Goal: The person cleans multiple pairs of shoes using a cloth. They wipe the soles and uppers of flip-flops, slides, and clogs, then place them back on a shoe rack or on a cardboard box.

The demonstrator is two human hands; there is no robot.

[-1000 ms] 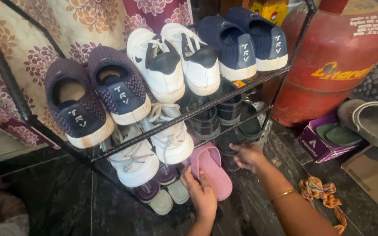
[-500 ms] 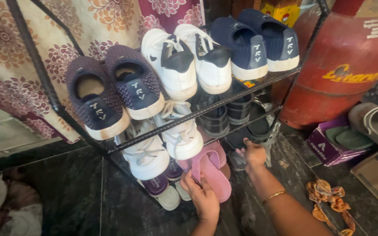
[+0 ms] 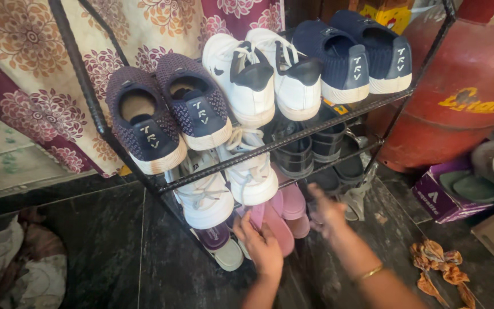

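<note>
hands [image 3: 264, 249]: bare | forearms: no sleeves | right wrist: thin gold bangle [image 3: 371, 273]

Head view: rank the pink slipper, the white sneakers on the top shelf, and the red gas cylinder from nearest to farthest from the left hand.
1. Pink slipper: on the bottom shelf, touched by the left hand.
2. White sneakers: on the top shelf, middle pair, well above the hand.
3. Red gas cylinder: beside the rack, far to the right.
</note>
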